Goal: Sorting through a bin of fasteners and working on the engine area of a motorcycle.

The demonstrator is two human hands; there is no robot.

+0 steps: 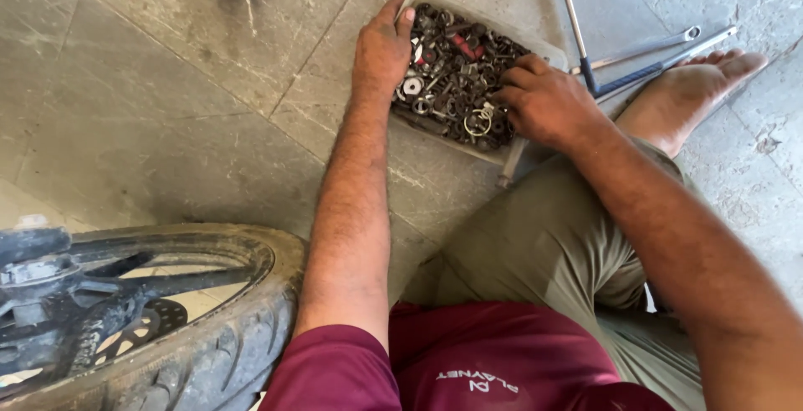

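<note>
A shallow pale plastic tray (pixel 493 156) lies on the stone floor, filled with several dark nuts, bolts, washers and rings (pixel 452 76). My left hand (pixel 381 51) grips the tray's left rim, thumb over the edge. My right hand (pixel 544 102) rests on the right side of the tray with its fingers curled down into the loose hardware. Whether the fingers pinch a piece is hidden.
A motorcycle wheel (pixel 217 336) with tyre and brake disc sits at the lower left. Long metal wrenches (pixel 644 51) lie on the floor behind the tray, next to my bare foot (pixel 694 93). My bent leg in olive trousers fills the lower right.
</note>
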